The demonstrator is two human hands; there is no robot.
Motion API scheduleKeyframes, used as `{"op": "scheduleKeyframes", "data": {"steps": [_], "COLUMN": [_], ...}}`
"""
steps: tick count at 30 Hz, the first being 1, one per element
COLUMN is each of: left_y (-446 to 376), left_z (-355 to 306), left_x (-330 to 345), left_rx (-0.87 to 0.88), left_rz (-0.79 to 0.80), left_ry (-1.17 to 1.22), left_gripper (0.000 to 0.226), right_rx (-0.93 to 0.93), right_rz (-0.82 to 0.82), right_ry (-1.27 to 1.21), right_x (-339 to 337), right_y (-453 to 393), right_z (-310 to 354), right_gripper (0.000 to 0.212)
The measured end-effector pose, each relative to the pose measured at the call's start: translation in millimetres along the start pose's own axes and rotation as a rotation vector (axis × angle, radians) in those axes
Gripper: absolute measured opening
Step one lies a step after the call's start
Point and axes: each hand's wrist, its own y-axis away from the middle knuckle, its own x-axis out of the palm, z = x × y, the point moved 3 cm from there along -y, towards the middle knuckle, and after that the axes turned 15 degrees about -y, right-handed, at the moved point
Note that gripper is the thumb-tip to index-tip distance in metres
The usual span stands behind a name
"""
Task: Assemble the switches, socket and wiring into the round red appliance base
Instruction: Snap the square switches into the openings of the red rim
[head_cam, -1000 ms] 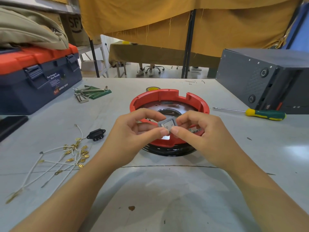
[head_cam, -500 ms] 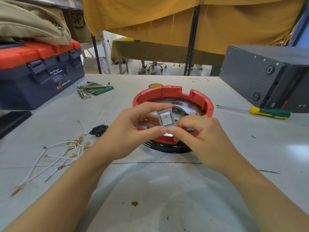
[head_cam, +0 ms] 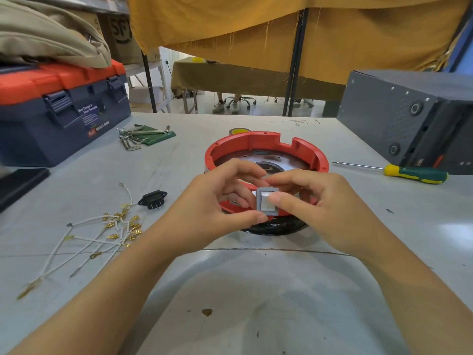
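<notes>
Grey worktable (head_cam: pixel 230 290): left hand (head_cam: pixel 212 203) and right hand (head_cam: pixel 320 203) both pinch a grey rocker switch (head_cam: pixel 266 204) at the near rim of the round red base (head_cam: pixel 266 147). White wires (head_cam: pixel 102 234) and black socket (head_cam: pixel 152 199) lie left. Screwdriver (head_cam: pixel 414 173) lies right, toolbox (head_cam: pixel 58 111) far left.

Two arms come into the view from the bottom edge, and both are bare up to the frame border (no sleeve is visible on either one). The left hand (head_cam: pixel 217 201) and the right hand (head_cam: pixel 317 203) wear no glove, ring or watch. The fingernails are short and without paint.
</notes>
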Motion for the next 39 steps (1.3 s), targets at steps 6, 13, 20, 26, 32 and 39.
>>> {"op": "scheduleKeyframes", "data": {"steps": [6,13,20,26,32,39], "left_y": [0.0,-0.2,-3.1,-7.6,-8.3,-8.7], "left_z": [0.3,-0.8,14.4,38.2,46.9,45.6], "left_x": [-1.5,1.3,-27.1,-28.7,-30.1,-31.0], "left_rx": [0.019,0.054,-0.120,-0.320,-0.309,-0.268], "left_rz": [-0.067,-0.104,-0.363,-0.246,-0.057,-0.067], "left_ry": [-0.057,-0.104,-0.100,-0.321,-0.541,-0.485], "left_gripper": [0.027,0.018,0.017,0.034,0.049,0.055], "right_rx": [0.007,-0.011,0.070,0.045,-0.028,-0.107], "right_rz": [0.008,-0.017,0.000,0.003,0.016,-0.004], "right_ry": [-0.067,-0.055,-0.038,0.036,0.131,0.238], "right_x": [-0.7,0.9,-13.4,-7.8,-3.0,1.2], "right_y": [-0.2,0.2,-0.3,1.7,2.6,3.1], "right_z": [-1.9,-3.4,-1.3,-2.3,0.0,2.3], "right_gripper": [0.016,0.013,0.012,0.013,0.015,0.022]}}
